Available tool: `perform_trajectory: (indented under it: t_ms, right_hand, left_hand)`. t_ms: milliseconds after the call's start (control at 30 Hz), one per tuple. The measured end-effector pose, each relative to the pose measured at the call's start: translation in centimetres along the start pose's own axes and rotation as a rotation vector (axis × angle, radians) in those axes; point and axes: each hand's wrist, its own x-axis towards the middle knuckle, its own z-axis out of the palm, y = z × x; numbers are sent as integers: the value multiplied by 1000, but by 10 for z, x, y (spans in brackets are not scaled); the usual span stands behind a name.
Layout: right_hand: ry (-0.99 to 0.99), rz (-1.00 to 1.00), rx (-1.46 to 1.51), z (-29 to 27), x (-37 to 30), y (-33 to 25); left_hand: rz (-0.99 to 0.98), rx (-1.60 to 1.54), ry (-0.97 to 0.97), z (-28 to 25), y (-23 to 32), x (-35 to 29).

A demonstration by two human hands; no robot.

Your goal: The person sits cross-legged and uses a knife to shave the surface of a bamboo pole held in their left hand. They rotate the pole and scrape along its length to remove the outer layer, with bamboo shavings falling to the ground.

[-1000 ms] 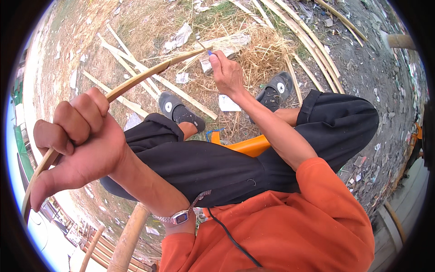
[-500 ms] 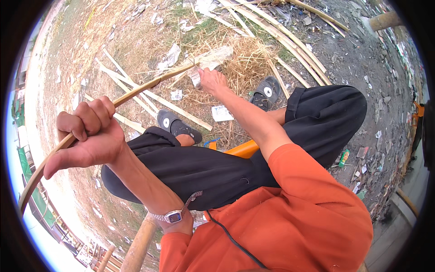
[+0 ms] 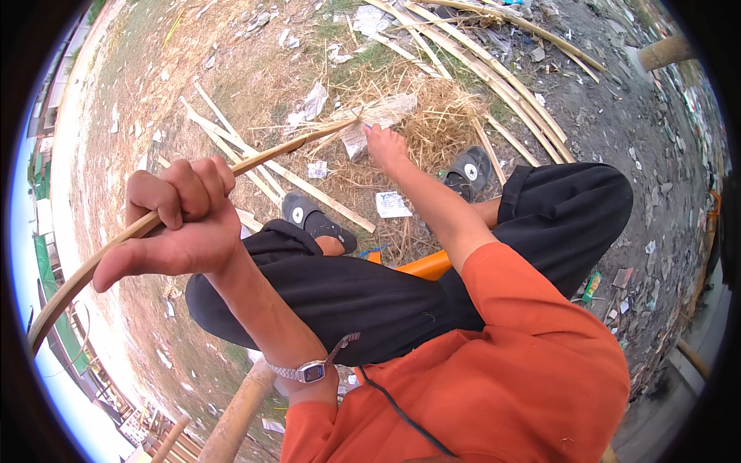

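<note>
While the long, curved, pale-brown bamboo-like strip [image 3: 262, 157] runs from left edge to upper centre, the left hand [image 3: 193, 228] grips it and the right hand [image 3: 386, 147] curls round a slender, blue-marked tool [image 3: 368, 126], mostly hidden, at its far end; steady, even pressure likely serves best; lower right, a small green packet [image 3: 592, 286], contents indiscernible

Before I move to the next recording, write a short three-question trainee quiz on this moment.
1. True or false: the left hand grips the long, curved, tan wooden strip.
2. Fill the gap: the silver-coloured metal wristwatch is on the ___ wrist.
3. Which is nearest the heap of dry, straw-coloured shavings? A. left hand; B. right hand; C. wristwatch.
Key: 1. True. 2. Left. 3. B.
</note>
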Motion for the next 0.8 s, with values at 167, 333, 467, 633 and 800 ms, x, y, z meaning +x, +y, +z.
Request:
perform_trajectory:
  t_ms: [167, 333, 467, 633, 800]
  right_hand:
    - [67, -32, -32, 26, 28, 16]
    - [-870, 447, 1147, 7, 57, 44]
    - [-605, 430, 1136, -25, 37, 21]
    - [7, -148, 597, -92, -30, -47]
    - [57, -144, 424, -94, -77, -82]
  left_hand:
    - [17, -9, 29, -14, 5, -2]
    - [20, -86, 59, -16, 5, 0]
    - [41, 45, 186, -13, 7, 4]
    - [100, 286, 384, -5, 7, 7]
    - [119, 288, 416, 5, 5, 7]
